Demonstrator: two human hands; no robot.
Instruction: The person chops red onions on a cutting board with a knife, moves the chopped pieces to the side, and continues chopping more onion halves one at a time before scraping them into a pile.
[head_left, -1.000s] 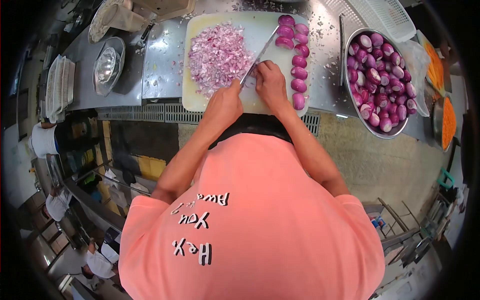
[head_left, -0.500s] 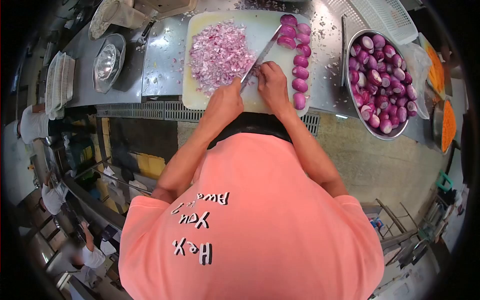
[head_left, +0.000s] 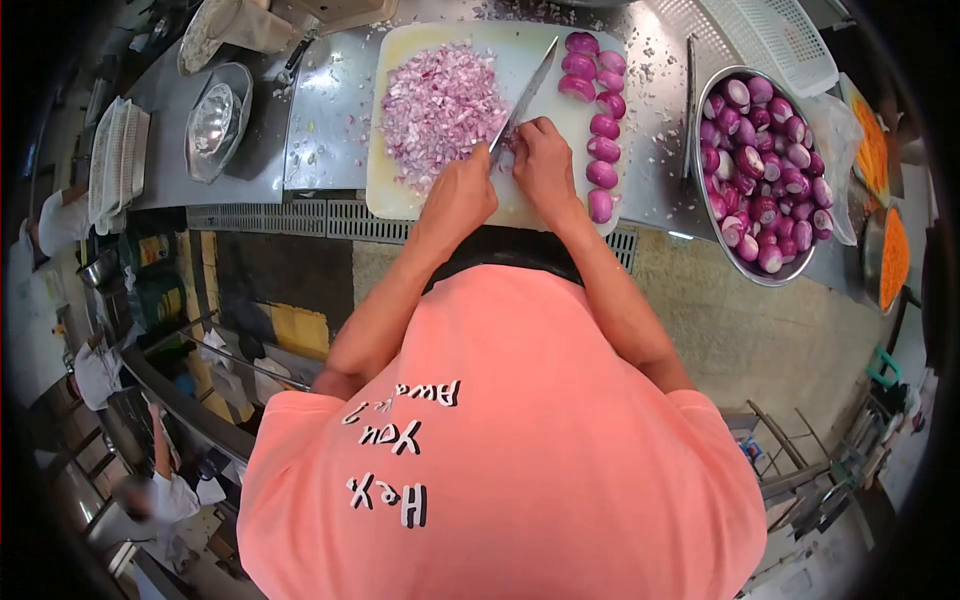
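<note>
My left hand (head_left: 462, 195) is closed around the handle of a kitchen knife (head_left: 530, 92), its blade slanting away to the upper right. Close beside the blade, the fingers of my right hand (head_left: 543, 165) are curled down on a red onion (head_left: 506, 160), of which only a small part shows. Both hands are over the near half of a white cutting board (head_left: 545, 30). A heap of chopped red onion (head_left: 440, 110) covers the board's left side. Several peeled red onion halves (head_left: 603, 149) line its right edge.
A steel bowl (head_left: 735, 268) full of peeled red onions stands to the right, near a white plastic basket (head_left: 785, 45) and a bowl of shredded orange food (head_left: 893, 260). Metal dishes (head_left: 215, 120) sit at the left. Onion scraps dot the steel counter (head_left: 655, 120). Other people are at far left.
The knife has moved slightly away from me, its tip now farther up the board and its blade steeper. My right hand has shifted a little toward the far side. People at left have moved.
</note>
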